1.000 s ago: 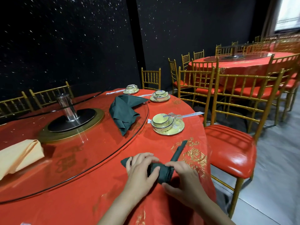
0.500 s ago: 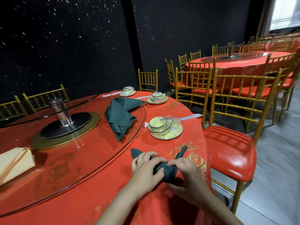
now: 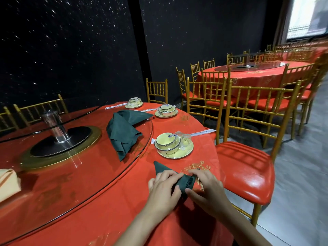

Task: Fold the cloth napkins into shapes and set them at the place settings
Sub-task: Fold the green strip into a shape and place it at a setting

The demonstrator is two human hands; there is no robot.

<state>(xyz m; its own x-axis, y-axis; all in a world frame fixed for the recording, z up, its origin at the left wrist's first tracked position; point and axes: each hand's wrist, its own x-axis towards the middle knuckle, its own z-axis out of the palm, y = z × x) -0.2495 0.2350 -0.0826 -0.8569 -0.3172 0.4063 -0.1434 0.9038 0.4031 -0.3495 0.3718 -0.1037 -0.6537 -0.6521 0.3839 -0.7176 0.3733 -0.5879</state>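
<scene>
A round counter (image 3: 106, 219) draped in red carries a glass turntable (image 3: 85, 185) on a black-and-gold base with a metal post (image 3: 56, 128), gold chairs with red seats (image 3: 245, 167) stand beside it on the grey floor (image 3: 301, 183), and a second red table (image 3: 248, 77) stands by the sparkled black wall (image 3: 71, 50).

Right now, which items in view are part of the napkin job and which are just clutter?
In the job: left hand and right hand, both gripping the half-rolled green napkin; loose green napkin on the glass turntable; beige napkin; nearest place setting.

Lying about: red chair; wrapped chopsticks; far table.
</scene>
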